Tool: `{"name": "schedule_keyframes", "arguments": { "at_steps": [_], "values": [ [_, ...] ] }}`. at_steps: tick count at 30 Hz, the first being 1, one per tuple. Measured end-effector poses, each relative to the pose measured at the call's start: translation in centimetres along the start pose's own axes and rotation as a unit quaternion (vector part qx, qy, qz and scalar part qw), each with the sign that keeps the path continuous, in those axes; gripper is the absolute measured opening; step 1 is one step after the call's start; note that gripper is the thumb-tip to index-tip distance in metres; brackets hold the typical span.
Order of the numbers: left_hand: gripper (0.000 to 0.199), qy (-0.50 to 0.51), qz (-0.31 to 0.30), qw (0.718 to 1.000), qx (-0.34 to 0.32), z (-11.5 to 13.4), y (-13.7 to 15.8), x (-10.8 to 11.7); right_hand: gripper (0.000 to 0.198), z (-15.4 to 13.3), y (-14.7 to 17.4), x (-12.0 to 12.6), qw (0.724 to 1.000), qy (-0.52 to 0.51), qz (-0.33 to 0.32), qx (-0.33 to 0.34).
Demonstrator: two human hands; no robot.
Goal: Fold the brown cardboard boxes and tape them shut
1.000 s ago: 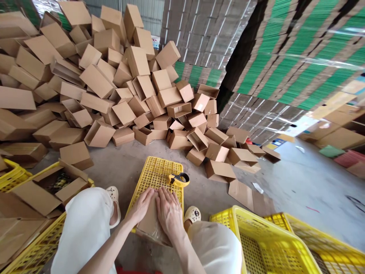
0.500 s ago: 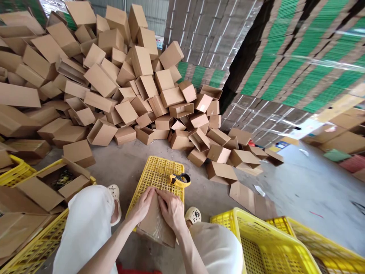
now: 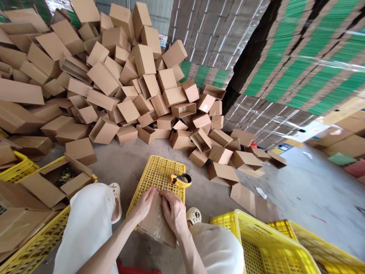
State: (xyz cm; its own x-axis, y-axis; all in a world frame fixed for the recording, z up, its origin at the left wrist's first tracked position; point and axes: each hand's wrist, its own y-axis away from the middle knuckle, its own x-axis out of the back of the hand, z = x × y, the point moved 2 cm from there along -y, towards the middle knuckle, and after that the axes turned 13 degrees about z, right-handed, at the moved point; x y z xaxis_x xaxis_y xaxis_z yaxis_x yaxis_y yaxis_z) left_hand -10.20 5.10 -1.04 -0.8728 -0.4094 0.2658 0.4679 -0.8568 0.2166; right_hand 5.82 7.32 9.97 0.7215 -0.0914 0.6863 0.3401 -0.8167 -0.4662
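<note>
A taped cardboard box (image 3: pixel 157 224) lies on an upturned yellow crate (image 3: pixel 158 167) between my knees. My left hand (image 3: pixel 146 205) grips the box's far left edge, with the fingers bent together near the far corner. On the opposite side, my right hand (image 3: pixel 173 209) is wrapped over the far right edge, its fingertips partly hidden. Clear tape with wrinkles shows on the top of the box. Just beyond my right hand, a yellow and black tape dispenser (image 3: pixel 180 180) rests on the crate, touched by neither hand.
A large heap of cardboard boxes (image 3: pixel 128 110) spreads across the floor ahead. At the left, an open box (image 3: pixel 58 180) sits in a yellow crate. More yellow crates (image 3: pixel 273 251) stand at the right. Tall stacks of flattened cartons (image 3: pixel 302 57) rise behind.
The right hand has shifted slightly to the right, widening the gap between the hands at the far edge. The view has turned slightly. Both hands stay on the box.
</note>
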Motion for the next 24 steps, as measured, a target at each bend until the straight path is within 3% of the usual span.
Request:
{"name": "schedule_keyframes", "arguments": {
  "at_steps": [5, 14, 19, 24],
  "values": [
    [0.064, -0.001, 0.0, 1.0, -0.005, -0.2, 0.0, -0.1, 0.037, -0.5, -0.1, 0.1, 0.999, 0.024, -0.019, 0.025],
    [0.069, -0.024, -0.011, 1.0, -0.002, 0.4, 0.0, 0.1, 0.039, -1.7, 0.5, -0.9, 0.984, 0.164, -0.029, 0.068],
    [0.065, -0.017, 0.0, 1.0, -0.006, 1.0, 0.3, 0.3, 0.053, -1.6, 3.1, -1.5, 0.981, 0.153, -0.004, 0.121],
    [0.057, -0.007, -0.021, 0.999, -0.038, 2.3, 0.4, 0.7, 0.066, -2.8, 8.1, -1.8, 0.975, 0.152, 0.023, 0.161]
  ]
}}
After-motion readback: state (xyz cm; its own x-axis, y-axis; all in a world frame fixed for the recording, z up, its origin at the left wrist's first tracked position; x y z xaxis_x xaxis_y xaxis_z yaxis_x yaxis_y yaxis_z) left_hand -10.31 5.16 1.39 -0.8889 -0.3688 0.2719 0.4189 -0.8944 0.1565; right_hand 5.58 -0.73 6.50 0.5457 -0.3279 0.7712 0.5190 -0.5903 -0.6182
